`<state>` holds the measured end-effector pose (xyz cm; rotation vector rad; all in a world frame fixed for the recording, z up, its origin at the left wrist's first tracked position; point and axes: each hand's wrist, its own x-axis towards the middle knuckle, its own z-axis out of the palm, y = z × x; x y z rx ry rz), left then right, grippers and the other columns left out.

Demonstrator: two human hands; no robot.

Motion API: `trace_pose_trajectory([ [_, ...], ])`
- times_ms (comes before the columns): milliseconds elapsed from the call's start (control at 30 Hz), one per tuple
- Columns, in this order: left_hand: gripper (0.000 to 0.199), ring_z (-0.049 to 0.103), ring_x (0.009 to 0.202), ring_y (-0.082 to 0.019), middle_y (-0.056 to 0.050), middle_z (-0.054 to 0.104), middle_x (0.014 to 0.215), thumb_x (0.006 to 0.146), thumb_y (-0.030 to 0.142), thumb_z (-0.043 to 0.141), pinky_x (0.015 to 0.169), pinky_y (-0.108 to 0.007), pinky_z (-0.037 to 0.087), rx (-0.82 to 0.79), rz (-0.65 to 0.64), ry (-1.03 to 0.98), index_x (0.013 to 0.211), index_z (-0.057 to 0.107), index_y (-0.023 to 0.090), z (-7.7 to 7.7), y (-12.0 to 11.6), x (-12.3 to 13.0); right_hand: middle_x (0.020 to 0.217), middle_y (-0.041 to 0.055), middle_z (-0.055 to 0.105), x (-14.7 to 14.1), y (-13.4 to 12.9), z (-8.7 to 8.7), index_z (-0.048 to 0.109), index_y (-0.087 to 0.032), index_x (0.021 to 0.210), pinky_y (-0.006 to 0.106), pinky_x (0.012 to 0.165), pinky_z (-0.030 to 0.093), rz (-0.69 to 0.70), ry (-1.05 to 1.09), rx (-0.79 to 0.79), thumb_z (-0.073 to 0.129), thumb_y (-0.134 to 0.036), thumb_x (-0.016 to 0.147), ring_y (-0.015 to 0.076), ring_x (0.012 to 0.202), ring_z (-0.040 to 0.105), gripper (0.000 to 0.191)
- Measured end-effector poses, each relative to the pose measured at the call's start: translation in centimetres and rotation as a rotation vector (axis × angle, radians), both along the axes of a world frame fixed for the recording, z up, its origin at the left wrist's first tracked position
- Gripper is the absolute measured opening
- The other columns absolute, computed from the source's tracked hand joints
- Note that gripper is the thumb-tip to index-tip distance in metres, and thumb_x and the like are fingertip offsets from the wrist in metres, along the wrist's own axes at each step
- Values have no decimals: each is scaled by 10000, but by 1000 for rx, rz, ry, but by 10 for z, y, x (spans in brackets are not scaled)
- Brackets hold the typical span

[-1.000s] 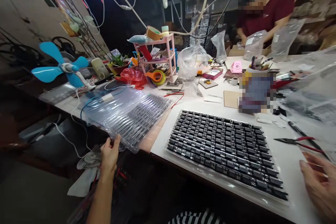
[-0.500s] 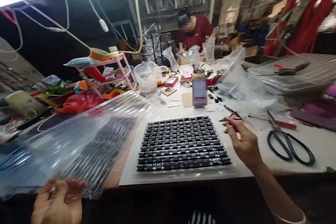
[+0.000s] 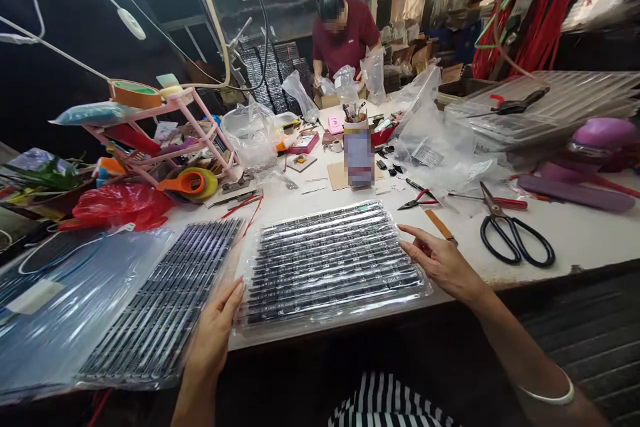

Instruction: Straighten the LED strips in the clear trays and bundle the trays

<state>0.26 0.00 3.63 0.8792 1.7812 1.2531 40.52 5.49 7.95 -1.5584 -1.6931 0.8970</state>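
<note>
Holding the clear tray (image 3: 335,260) by its sides, we have it right between our two hands. Our left hand (image 3: 215,320) is curled at the left edge, near the front corner. Our right hand (image 3: 443,263) grips the right edge, with one finger stretched toward the back corner. The tray lies at the front of the white table (image 3: 565,240) — rows of black parts (image 3: 325,273) show through its shiny top.

Just past our left hand we see another clear tray (image 3: 165,300), full of long dark strips, and a big plastic sheet (image 3: 80,293) beside it. On our right lie pliers (image 3: 423,199) with red handles and big scissors (image 3: 515,233) with black loops, both apart from our tray.

Farther back, a pink rack (image 3: 213,130) stands near a red bag (image 3: 125,207). Clear bags (image 3: 425,127) crowd the right side, by some big see-through trays (image 3: 540,120). Across the table, a person (image 3: 345,40) in a dark red shirt bends down — and red ribbons (image 3: 555,20) hang at the far right.
</note>
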Motion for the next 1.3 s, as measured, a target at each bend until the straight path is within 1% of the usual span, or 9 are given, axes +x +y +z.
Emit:
trace_pose_trajectory([
  [100,527,422,1315,-245,-48,535,1361,772,517,590,1113,-427,315,-33,-70,82,1208,607,223,2,5,3,699,30,600,5,4,-7,580,-123,1255,294,590,424,-71,-183,37,447,-558,870,156,599,530,596],
  [200,560,395,1334,-258,-57,472,1416,816,519,523,1120,-466,289,-70,-102,164,1292,540,225,7,19,8,786,53,648,3,15,-14,579,-124,1253,297,641,447,-68,-204,58,415,-540,889,175,685,583,577],
  [367,537,411,1322,-240,-97,506,1383,840,476,455,1155,-429,217,-10,-234,441,1247,574,148,6,45,10,849,63,673,-4,27,-18,547,-136,1299,297,695,465,-49,-214,40,380,-443,905,182,742,610,526],
  [567,562,495,1234,-241,-135,564,1310,878,480,377,1124,-419,283,28,-357,664,1250,571,107,3,47,5,1047,103,674,-4,25,-18,578,-145,1264,332,795,480,-35,-268,70,365,-426,908,213,883,626,501],
  [667,481,522,1197,-220,-91,599,1269,889,461,397,1111,-402,307,71,-341,599,1208,611,171,7,43,9,1006,110,680,-4,23,-19,599,-148,1232,342,733,490,-29,-361,133,370,-483,902,224,822,634,523],
  [800,467,537,1179,-206,-101,612,1248,896,432,396,1092,-391,339,99,-247,539,1194,615,148,12,39,19,929,96,692,-7,20,-15,580,-163,1262,368,633,472,-69,-534,183,359,-520,892,255,745,644,560],
  [1000,539,466,1272,-207,-116,545,1341,865,464,429,1138,-383,272,32,-212,440,1248,569,112,11,34,18,1043,88,677,-10,12,-16,602,-152,1216,350,678,482,-68,-596,245,339,-409,929,241,841,650,467],
  [1133,574,487,1246,-237,-126,580,1289,838,502,412,1133,-405,281,30,-250,560,1210,593,103,0,44,5,1045,85,660,-13,21,-22,587,-148,1216,340,719,483,-25,-672,157,277,-323,958,238,879,637,440],
  [1300,621,536,1183,-276,-159,607,1227,849,511,319,1094,-444,337,26,-270,751,1217,584,87,-8,52,6,1077,119,637,-22,32,-12,536,-124,1265,339,718,467,33,-785,3,237,-276,973,247,866,634,445],
])
